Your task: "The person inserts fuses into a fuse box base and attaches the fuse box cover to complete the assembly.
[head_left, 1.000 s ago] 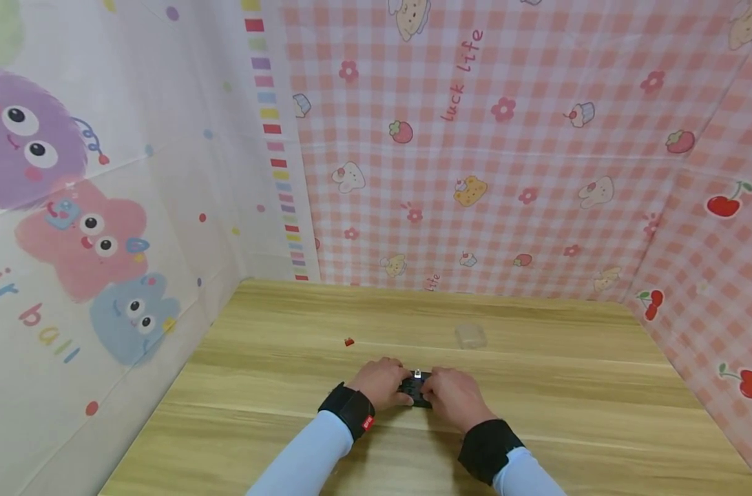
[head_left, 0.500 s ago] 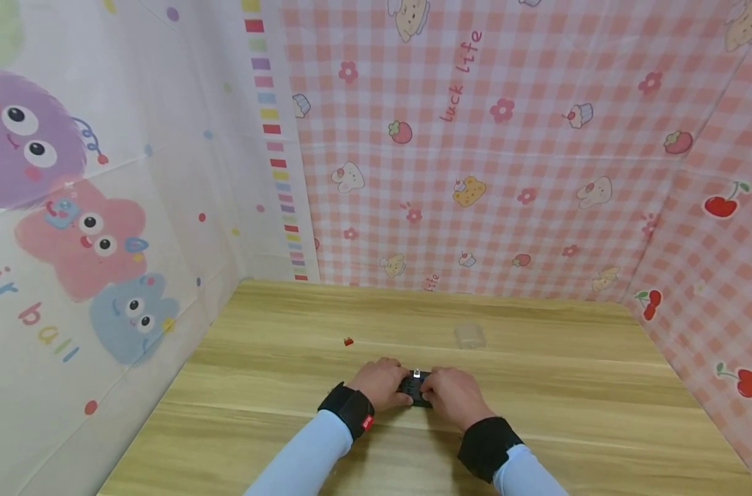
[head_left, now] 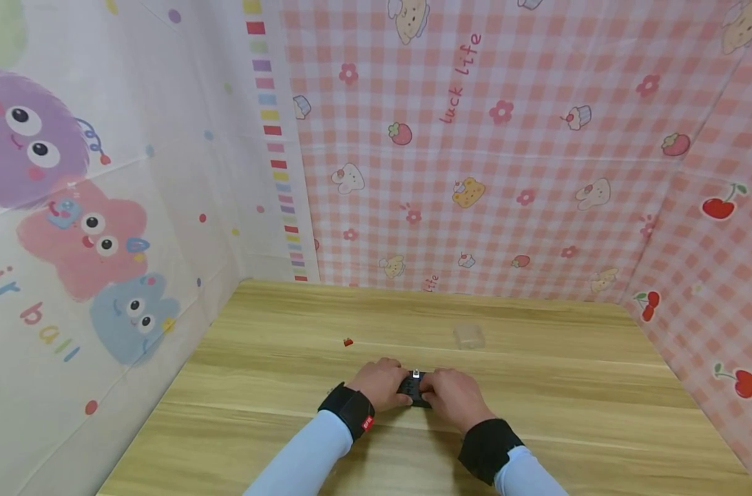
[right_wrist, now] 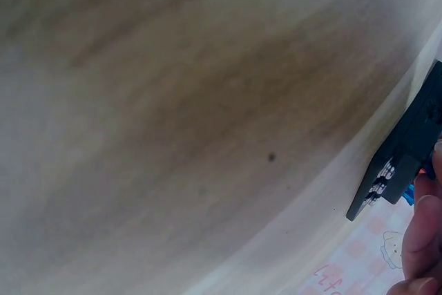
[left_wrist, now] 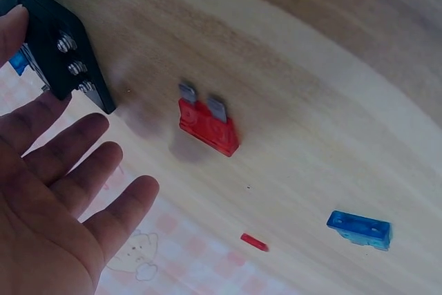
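Observation:
My left hand point(head_left: 379, 384) holds a black fuse block point(left_wrist: 52, 36) between thumb and index finger, its other fingers spread in the left wrist view. Metal screw terminals point(left_wrist: 77, 67) line one side of the block. My right hand point(head_left: 455, 398), fingers curled over the block's right part, pinches what looks like a dark blue blade fuse point(right_wrist: 429, 168), mostly hidden by the fingertips. Another blue bit point(right_wrist: 409, 195) shows behind the block. On the table by the left hand lie a red blade fuse point(left_wrist: 208, 126), prongs bare, and a blue blade fuse point(left_wrist: 359, 229).
A small red piece point(head_left: 348, 342) lies on the wooden table point(head_left: 277, 386), left of and beyond the hands. A clear plastic box point(head_left: 469, 336) stands beyond the right hand. Printed cloths hang at the back and both sides.
The right fingers have shifted very slightly on the block. Left hand, block and loose pieces stay in place; the head view has tilted a touch.

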The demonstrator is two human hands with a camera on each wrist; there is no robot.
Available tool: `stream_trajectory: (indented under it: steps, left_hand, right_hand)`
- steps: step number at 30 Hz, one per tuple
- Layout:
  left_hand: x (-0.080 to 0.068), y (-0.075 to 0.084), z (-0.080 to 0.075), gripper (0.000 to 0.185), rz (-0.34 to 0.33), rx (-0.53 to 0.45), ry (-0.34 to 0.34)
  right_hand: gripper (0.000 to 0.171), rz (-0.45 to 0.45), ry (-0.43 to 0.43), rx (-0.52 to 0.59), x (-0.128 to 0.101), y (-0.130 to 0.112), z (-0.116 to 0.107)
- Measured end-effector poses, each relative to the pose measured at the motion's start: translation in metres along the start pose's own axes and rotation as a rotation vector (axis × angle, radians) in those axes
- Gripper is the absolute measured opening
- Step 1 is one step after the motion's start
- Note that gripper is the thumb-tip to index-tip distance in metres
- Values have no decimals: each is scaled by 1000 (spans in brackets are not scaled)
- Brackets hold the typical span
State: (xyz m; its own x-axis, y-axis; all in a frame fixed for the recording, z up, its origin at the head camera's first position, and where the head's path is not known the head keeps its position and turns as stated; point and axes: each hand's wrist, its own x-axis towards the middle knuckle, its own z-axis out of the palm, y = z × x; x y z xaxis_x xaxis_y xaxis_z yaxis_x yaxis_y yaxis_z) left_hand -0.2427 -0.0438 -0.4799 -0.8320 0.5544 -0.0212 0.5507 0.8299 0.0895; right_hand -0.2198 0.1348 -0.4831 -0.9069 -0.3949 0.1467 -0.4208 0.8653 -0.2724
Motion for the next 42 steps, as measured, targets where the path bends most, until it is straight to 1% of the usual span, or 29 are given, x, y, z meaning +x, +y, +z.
stream_trajectory:
  steps: [7,11,18,27,32,35,38,42]
  left_hand:
    - [0,1,0,41,20,32,15]
    - [0,0,3,46,32,67,24]
    - [0,-1,5,50,21,61,21]
    - [-1,-1,5,54,12,70,21]
    - [-1,-4,6,59,8,37,11]
    - [-2,-8,7,65,-2,13,6]
    - [-3,-11,6,72,-30,-1,-4]
    - [-4,-16,-2,77,-70,-18,-23]
  right_hand:
    - [7,-1,13,-5,0,1,0]
    - [7,0,17,-12,-1,3,1]
    - [8,2,36,-4,-4,7,0]
    - [13,47,17,22,-5,10,-7]
    - [13,58,9,24,-5,11,-11]
    - [14,63,4,26,-5,12,-13]
    - [16,73,5,28,-4,15,-14]
    - [21,96,11,28,-3,19,-14]
